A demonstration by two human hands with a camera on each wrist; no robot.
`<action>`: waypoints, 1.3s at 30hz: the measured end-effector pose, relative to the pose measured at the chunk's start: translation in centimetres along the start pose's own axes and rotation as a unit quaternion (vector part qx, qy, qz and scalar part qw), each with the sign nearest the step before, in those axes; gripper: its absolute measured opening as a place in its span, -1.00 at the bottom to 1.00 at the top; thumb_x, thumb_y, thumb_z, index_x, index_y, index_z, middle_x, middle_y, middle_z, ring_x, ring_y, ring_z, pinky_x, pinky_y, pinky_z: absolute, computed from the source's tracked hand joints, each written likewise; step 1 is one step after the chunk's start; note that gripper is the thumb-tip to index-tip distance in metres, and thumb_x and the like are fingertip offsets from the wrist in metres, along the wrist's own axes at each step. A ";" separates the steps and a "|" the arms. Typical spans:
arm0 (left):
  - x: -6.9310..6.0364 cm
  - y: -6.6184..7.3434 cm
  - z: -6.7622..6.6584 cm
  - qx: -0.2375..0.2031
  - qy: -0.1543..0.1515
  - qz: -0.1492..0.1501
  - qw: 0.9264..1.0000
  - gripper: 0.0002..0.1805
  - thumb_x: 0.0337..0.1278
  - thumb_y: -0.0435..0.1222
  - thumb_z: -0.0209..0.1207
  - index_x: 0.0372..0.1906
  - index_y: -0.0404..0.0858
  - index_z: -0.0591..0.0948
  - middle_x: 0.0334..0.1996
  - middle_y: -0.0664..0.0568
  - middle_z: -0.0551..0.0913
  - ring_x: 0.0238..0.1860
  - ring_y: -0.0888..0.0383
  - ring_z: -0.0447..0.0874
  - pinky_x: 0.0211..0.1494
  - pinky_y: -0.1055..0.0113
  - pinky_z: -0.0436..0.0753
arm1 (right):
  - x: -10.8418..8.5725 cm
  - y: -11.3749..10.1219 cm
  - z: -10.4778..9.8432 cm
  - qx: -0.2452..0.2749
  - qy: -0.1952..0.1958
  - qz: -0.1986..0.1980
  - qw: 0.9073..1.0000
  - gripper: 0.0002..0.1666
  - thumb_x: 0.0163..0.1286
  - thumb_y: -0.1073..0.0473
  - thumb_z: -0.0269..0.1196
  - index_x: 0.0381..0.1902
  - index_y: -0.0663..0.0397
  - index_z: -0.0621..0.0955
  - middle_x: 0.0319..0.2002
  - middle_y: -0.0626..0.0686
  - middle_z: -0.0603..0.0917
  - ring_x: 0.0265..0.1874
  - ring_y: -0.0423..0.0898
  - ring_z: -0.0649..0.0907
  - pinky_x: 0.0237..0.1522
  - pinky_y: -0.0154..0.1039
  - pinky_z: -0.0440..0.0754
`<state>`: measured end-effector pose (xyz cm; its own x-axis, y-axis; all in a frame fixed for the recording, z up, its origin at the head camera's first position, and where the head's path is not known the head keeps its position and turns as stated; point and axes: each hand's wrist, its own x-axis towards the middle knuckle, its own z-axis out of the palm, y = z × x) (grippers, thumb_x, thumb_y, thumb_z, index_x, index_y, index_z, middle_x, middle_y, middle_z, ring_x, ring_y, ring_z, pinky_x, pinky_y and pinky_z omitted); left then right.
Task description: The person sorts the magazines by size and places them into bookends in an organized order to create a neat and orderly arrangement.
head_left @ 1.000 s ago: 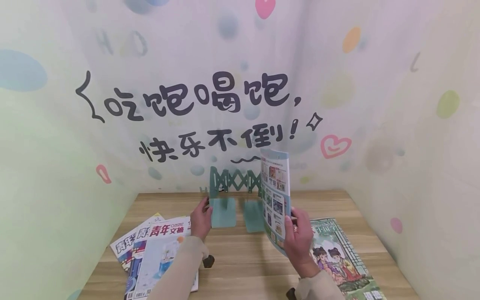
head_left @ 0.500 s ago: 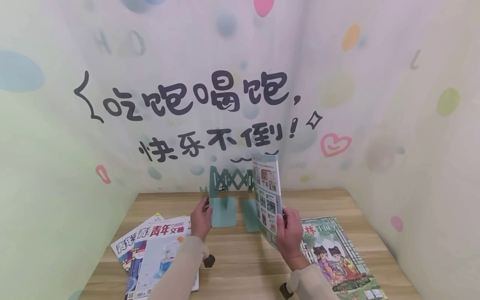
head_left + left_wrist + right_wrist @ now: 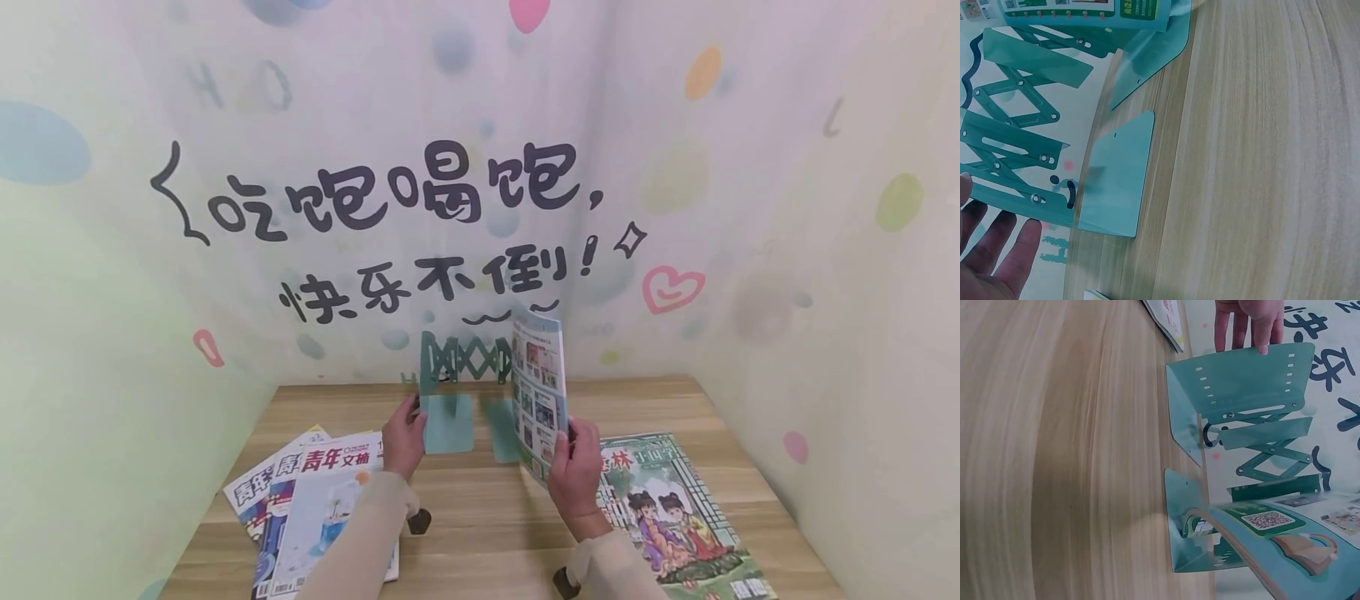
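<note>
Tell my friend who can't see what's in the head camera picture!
A right hand holds a magazine roughly upright, partly hiding a green bookend whose left end the left hand grips. More magazines lie on the wooden table at left and right, before a lettered wall.

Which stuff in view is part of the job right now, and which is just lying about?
In use:
- magazine, held upright by the right hand
- green bookend, gripped at one side by the left hand

Lying about (untouched; possibly related):
- overlapping magazines on the left
- illustrated magazine on the right
</note>
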<state>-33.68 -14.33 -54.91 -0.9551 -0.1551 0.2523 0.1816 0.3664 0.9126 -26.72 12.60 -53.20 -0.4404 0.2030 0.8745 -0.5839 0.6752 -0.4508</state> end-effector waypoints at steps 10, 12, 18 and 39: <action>0.0 -0.1 0.0 -0.001 0.006 0.006 1.000 -0.55 0.40 -0.37 0.05 0.34 -0.26 0.42 0.23 -0.21 0.51 0.15 -0.16 0.55 0.15 0.05 0.58 | -1.1 0.6 0.0 -0.024 -0.008 0.019 0.999 -0.82 0.32 0.38 0.12 -0.13 0.34 0.50 -0.27 0.16 0.51 -0.34 -0.02 0.56 -0.45 -0.23 0.66; 0.0 -0.2 0.1 0.000 0.008 0.010 1.000 -0.55 0.39 -0.38 0.06 0.33 -0.26 0.43 0.22 -0.20 0.51 0.14 -0.15 0.56 0.14 0.06 0.59 | -1.1 0.6 0.1 -0.024 -0.007 0.025 0.999 -0.81 0.32 0.38 0.11 -0.12 0.36 0.50 -0.26 0.17 0.51 -0.34 -0.02 0.57 -0.47 -0.21 0.67; -0.1 -0.2 0.0 -0.003 0.012 0.018 1.000 -0.55 0.38 -0.39 0.07 0.33 -0.28 0.43 0.21 -0.21 0.52 0.14 -0.16 0.56 0.12 0.07 0.60 | -1.2 0.8 0.4 -0.024 0.000 0.025 0.999 -0.81 0.27 0.43 0.13 -0.15 0.38 0.50 -0.28 0.17 0.51 -0.35 -0.03 0.56 -0.48 -0.23 0.64; -0.2 0.0 0.2 0.008 0.020 0.021 1.000 -0.57 0.38 -0.38 0.07 0.30 -0.28 0.45 0.21 -0.22 0.52 0.13 -0.15 0.57 0.13 0.05 0.59 | -1.3 -0.2 2.8 0.005 0.034 0.109 0.993 -0.81 0.36 0.44 0.07 -0.08 0.35 0.45 -0.20 0.20 0.46 -0.20 0.05 0.48 -0.23 -0.11 0.48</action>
<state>-33.50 -14.16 -55.06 -0.9365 -0.1749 0.3038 0.2182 0.3875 0.8957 -27.95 10.21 -54.72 -0.5099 0.3918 0.7659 -0.4865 0.6030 -0.6323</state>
